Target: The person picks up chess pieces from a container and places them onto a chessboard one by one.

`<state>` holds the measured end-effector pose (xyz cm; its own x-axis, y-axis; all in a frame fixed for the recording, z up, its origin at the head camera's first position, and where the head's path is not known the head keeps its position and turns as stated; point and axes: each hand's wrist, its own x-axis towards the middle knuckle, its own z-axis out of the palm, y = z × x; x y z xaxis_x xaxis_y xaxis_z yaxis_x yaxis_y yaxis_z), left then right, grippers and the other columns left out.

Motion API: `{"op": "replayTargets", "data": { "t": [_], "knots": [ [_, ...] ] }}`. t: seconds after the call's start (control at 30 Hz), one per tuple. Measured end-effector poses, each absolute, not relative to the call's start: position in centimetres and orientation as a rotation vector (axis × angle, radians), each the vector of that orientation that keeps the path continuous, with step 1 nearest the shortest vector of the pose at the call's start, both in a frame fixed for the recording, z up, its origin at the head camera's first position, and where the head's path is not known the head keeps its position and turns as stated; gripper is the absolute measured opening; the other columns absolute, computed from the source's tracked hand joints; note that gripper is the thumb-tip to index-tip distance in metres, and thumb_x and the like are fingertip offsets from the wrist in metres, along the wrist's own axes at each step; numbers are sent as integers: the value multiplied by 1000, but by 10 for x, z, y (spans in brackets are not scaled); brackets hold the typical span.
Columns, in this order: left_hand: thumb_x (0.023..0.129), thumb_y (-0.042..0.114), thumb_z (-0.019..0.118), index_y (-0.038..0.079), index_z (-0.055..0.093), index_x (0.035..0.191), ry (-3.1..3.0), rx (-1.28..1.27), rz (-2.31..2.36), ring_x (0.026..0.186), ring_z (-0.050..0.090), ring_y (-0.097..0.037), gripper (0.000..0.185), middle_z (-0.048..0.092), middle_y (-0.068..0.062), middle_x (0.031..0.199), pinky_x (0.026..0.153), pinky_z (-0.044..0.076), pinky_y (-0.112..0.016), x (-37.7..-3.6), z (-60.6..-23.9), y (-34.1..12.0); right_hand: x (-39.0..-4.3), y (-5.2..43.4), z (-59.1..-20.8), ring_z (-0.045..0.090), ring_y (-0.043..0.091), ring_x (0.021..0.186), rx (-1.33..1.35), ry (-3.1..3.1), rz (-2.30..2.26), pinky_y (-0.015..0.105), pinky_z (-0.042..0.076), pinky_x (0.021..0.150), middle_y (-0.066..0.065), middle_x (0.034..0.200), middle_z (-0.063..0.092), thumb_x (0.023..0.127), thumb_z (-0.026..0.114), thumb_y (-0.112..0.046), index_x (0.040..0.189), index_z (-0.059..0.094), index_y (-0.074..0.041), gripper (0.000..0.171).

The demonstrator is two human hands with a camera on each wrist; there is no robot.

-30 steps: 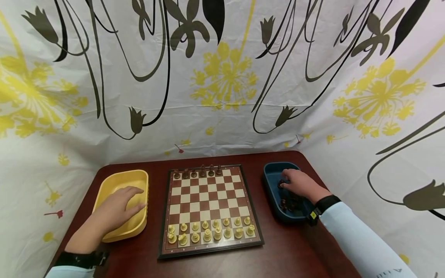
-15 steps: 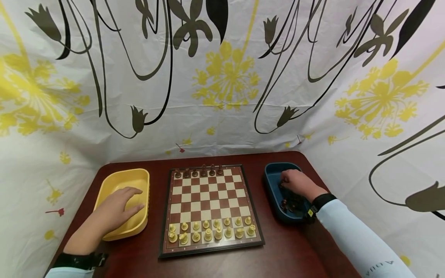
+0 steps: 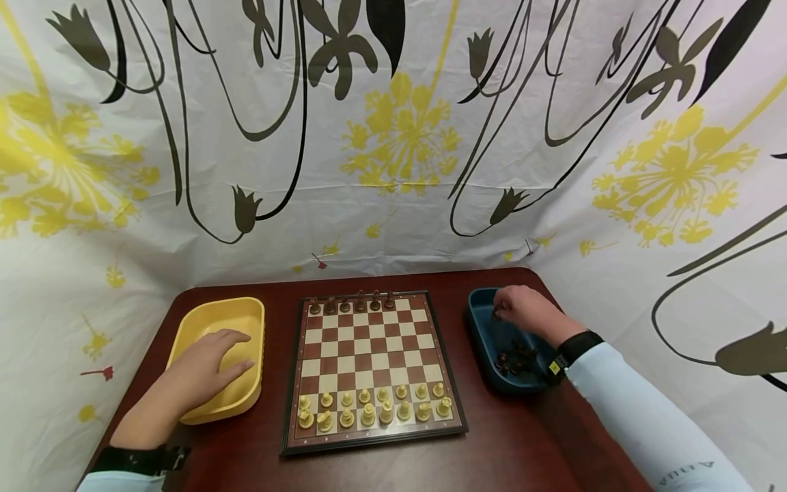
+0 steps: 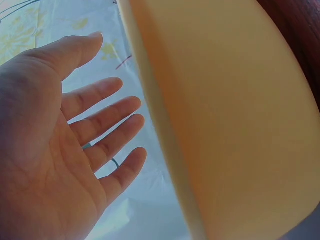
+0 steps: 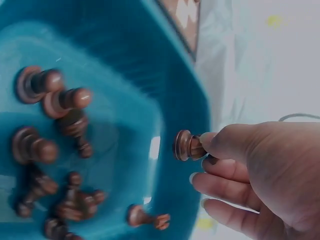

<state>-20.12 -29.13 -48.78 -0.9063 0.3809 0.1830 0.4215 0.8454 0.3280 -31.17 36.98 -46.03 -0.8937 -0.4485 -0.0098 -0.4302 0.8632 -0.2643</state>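
Observation:
My right hand [image 3: 525,311] pinches a brown chess piece [image 5: 186,146] between thumb and fingers over the far end of the blue tray [image 3: 481,345]. Its ringed base shows in the right wrist view; the fingers hide its top. Several brown chess pieces [image 5: 37,145] lie loose in the tray, among them pawns and a piece with a notched top [image 5: 148,218]. My left hand [image 3: 199,365] hovers with fingers spread over the near left side of the yellow tray [image 3: 249,314], holding nothing.
Between the trays lies a chessboard [image 3: 371,352]. Yellow pieces [image 3: 367,414] fill its two near rows, and several brown pieces [image 3: 360,302] stand along the far row from the left. A patterned cloth [image 3: 393,225] hangs behind the dark red table [image 3: 504,451].
My right hand has closed its fingers on a brown piece and risen with it toward the tray's far end. The left hand has stayed in place.

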Motion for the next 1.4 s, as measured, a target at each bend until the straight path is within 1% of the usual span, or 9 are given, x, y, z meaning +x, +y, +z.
{"op": "replayTargets", "data": {
  "t": [0.2,0.37,0.57,0.77,0.9,1.1,1.23,1.33,1.4],
  "knots": [
    [102,32,83,0,71,135,-2911,-638,-543,129,63,-52,47,71,-23,135,105,51,-69,-205,-488,-292,-315,348,-441,59,13,75,-763,2987,-398,37,53,69,-4,86,66,101,81,-7,103,75,-12,8],
    [102,33,83,1,71,136,-2920,-633,-536,129,63,-52,48,71,-23,136,105,51,-70,-206,-489,-291,-321,324,-434,62,11,77,-800,2962,-407,37,54,71,-5,90,69,102,80,-10,105,77,-10,5],
    [102,32,83,2,72,135,-2912,-634,-541,129,63,-51,47,71,-22,136,105,51,-70,-205,-489,-289,-334,288,-428,63,11,74,-843,2930,-357,37,55,70,-4,90,70,104,80,-15,104,76,-9,7],
    [103,34,82,2,72,135,-2900,-644,-545,129,64,-49,47,71,-21,137,107,52,-68,-207,-489,-285,-354,252,-427,66,14,81,-882,2914,-317,42,58,76,-2,95,73,105,77,-13,110,77,-9,6],
    [103,34,82,2,72,135,-2895,-650,-554,129,64,-48,46,71,-20,137,107,52,-68,-210,-489,-281,-364,232,-430,68,18,85,-932,2905,-331,44,60,81,1,98,75,105,77,-11,111,78,-8,6],
    [102,33,83,2,72,136,-2902,-640,-554,130,65,-48,47,71,-20,137,108,52,-68,-211,-488,-280,-370,205,-431,68,17,90,-962,2884,-332,43,59,84,1,104,74,106,78,-13,116,78,-10,11],
    [102,34,83,2,71,136,-2903,-639,-555,130,64,-49,47,71,-21,137,107,51,-69,-211,-489,-281,-372,192,-430,68,18,91,-974,2875,-321,44,59,87,2,105,73,106,77,-14,119,78,-11,13],
    [102,35,83,2,71,136,-2901,-641,-554,130,64,-49,48,71,-21,137,107,51,-70,-212,-490,-282,-372,186,-429,68,18,91,-967,2859,-338,44,59,87,3,106,73,107,76,-14,121,77,-11,15],
    [103,34,83,3,72,136,-2902,-639,-557,130,64,-48,47,71,-21,137,108,51,-69,-211,-490,-281,-373,183,-431,69,17,88,-955,2837,-380,43,59,85,4,107,74,108,75,-12,122,76,-10,14]
  ]
}}
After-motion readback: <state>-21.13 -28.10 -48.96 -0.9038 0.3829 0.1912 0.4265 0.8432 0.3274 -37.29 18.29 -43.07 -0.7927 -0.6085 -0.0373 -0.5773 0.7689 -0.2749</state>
